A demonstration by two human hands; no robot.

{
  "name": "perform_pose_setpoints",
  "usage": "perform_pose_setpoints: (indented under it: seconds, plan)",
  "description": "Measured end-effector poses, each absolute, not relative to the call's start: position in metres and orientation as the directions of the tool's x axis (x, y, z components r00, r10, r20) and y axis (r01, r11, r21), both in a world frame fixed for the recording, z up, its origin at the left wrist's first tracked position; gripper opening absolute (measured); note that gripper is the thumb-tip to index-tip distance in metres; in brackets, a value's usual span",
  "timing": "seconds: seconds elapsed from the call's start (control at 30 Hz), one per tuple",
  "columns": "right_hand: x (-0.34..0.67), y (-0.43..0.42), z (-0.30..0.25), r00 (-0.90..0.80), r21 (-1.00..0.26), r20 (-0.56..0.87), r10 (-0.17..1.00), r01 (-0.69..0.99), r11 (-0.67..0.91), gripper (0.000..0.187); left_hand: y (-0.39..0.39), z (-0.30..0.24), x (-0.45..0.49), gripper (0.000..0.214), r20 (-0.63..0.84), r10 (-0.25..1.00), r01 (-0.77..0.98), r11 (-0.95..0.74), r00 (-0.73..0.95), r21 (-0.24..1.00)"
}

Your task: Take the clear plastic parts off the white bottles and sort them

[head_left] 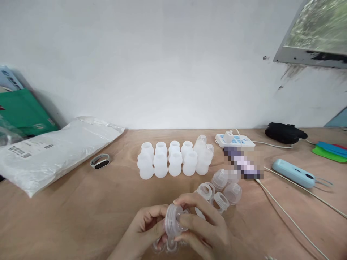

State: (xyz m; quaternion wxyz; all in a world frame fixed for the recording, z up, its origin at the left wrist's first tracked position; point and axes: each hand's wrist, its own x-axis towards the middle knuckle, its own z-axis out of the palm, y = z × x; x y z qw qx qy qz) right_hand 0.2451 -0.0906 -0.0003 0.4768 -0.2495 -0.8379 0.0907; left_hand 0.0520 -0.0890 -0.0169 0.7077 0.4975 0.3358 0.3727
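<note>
Close to the table's front, my left hand (pixel 148 227) pinches a clear ribbed bottle collar (pixel 170 221) by its rim. The fingers of my right hand (pixel 208 225) close on the collar's other side, around a clear nipple-like piece at its centre, partly hidden by the fingers. Under my hands lie several small clear pieces (pixel 171 245) that look like bottle nipples. Beyond are two rows of white, waisted baby bottles (pixel 160 166) with open necks. At the right end, two bottles (pixel 204 161) carry clear domed tops. Loose clear collars (pixel 221 201) and domed caps (pixel 233 194) lie beside my right hand.
A white plastic parcel (pixel 59 144) and a wristband (pixel 100 161) lie to the left. To the right are a power strip (pixel 245 141), a blurred-out phone (pixel 242 162), cables, a light-blue handheld device (pixel 294 173) and a black pouch (pixel 284 133). A wall closes the back.
</note>
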Motion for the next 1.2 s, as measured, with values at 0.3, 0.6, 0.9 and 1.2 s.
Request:
perform_pose_setpoints:
  seconds: [0.3,0.6,0.9,1.2]
  plan:
    - [0.248,-0.097,0.007,-0.538,-0.401,0.642,0.547,0.372,0.837,0.008,-0.084,-0.023,0.051,0.047,-0.178,0.833,-0.147,0.294,0.524,0.944]
    - [0.246,-0.094,-0.003,-0.487,-0.526,0.655,0.578,0.256,0.811,0.018,-0.090,0.002,0.049,0.020,-0.304,0.810,-0.179,0.441,0.501,0.880]
    - [0.243,-0.092,0.003,-0.478,-0.733,0.513,0.713,0.188,0.653,0.033,-0.094,0.010,0.052,0.002,-0.407,0.759,-0.131,0.535,0.509,0.835]
    - [0.240,-0.092,0.002,-0.401,-0.843,0.471,0.785,0.057,0.535,0.044,-0.098,0.013,0.051,0.006,-0.430,0.754,-0.168,0.569,0.496,0.805]
